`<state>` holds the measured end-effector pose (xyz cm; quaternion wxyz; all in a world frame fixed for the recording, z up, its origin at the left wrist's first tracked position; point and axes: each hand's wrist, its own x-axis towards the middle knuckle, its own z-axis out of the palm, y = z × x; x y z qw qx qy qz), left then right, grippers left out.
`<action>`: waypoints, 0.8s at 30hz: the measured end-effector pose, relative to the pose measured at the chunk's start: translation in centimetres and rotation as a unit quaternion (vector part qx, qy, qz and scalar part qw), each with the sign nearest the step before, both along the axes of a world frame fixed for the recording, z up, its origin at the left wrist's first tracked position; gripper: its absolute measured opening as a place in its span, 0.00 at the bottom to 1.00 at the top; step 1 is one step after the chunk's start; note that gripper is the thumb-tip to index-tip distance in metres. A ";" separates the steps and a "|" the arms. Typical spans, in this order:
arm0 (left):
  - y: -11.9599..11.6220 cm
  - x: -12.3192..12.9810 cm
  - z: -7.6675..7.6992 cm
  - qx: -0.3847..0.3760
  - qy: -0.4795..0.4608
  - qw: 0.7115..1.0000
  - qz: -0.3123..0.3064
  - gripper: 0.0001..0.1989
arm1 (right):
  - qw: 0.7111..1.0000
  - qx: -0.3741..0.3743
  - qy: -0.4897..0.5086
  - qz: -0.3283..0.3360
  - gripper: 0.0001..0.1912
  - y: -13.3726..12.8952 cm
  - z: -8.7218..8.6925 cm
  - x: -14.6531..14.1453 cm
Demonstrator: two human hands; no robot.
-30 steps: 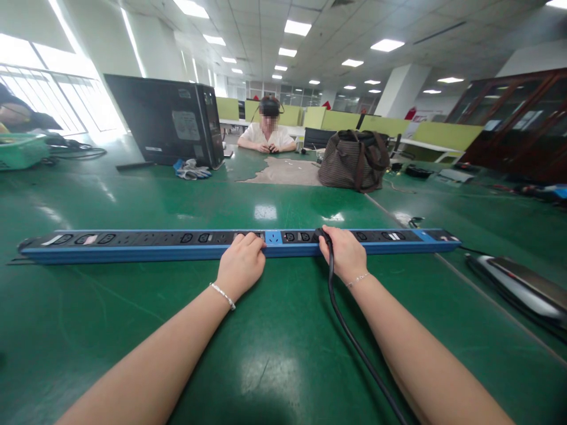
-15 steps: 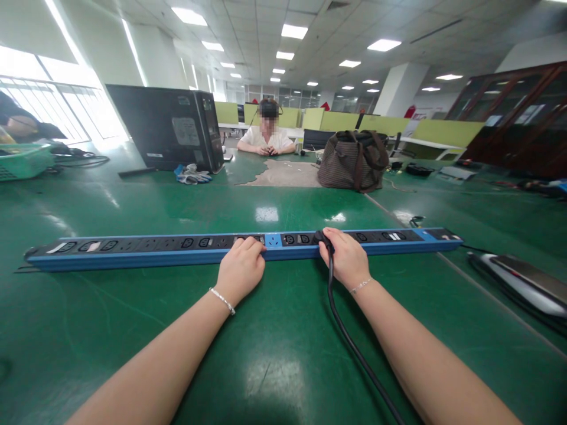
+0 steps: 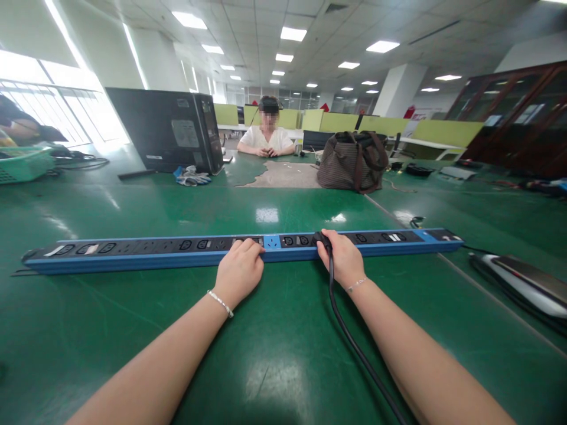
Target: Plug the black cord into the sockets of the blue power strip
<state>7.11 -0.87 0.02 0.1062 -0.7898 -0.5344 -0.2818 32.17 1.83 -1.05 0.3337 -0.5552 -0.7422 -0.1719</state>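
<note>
A long blue-and-black power strip [image 3: 146, 265] lies across the green table in front of me, its row of sockets facing up. My left hand [image 3: 241, 267] grips it left of the blue socket, fingers over the top and thumb by the front side. Right of the middle, my right hand [image 3: 341, 254] is closed around a black plug [image 3: 322, 239] at the strip's socket face. From the plug a thick black cord [image 3: 349, 336] runs down towards me. Whether the plug sits fully in a socket is hidden by my fingers.
Farther back stand a black computer case [image 3: 163, 130] and a brown bag [image 3: 352, 162], with gloves [image 3: 192, 176] by the case. A green basket [image 3: 26, 165] is at far left. A silver-and-black device [image 3: 527, 283] lies at right. Another person [image 3: 266, 139] sits opposite.
Very little differs. My right hand has shifted slightly left at the plug, and the strip's left end sits slightly lower and farther left in the picture.
</note>
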 end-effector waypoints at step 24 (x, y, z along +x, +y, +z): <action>0.2 -0.1 -0.1 0.010 -0.007 1.000 -0.006 0.11 | 0.998 0.035 -0.051 -0.010 0.20 0.7 -0.1 -0.1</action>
